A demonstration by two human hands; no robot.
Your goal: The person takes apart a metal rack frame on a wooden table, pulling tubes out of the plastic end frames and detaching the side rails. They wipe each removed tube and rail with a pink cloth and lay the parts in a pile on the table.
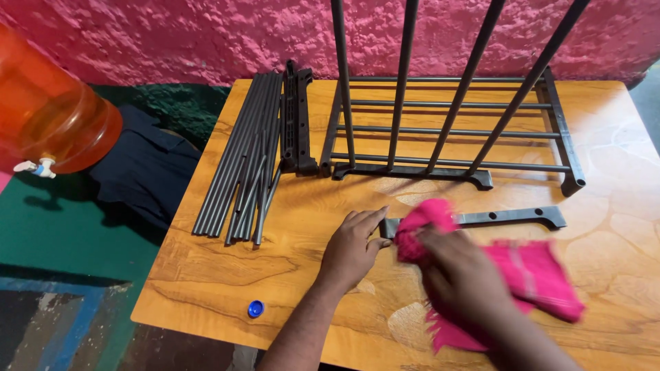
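pink cloth (522,275) bunched over grey bracket (509,218)

Blurred by motion: right hand (460,275) and pink cloth (529,275) on the bench (206,268), fingers lost in the folds. Hidden beneath the cloth: a stretch of the dark bracket (509,217). Cut off above the bench: four upright rods of the rack (447,130). Cropped left of the bench: orange water jug (48,117). Too small to tell: blue cap (256,308)
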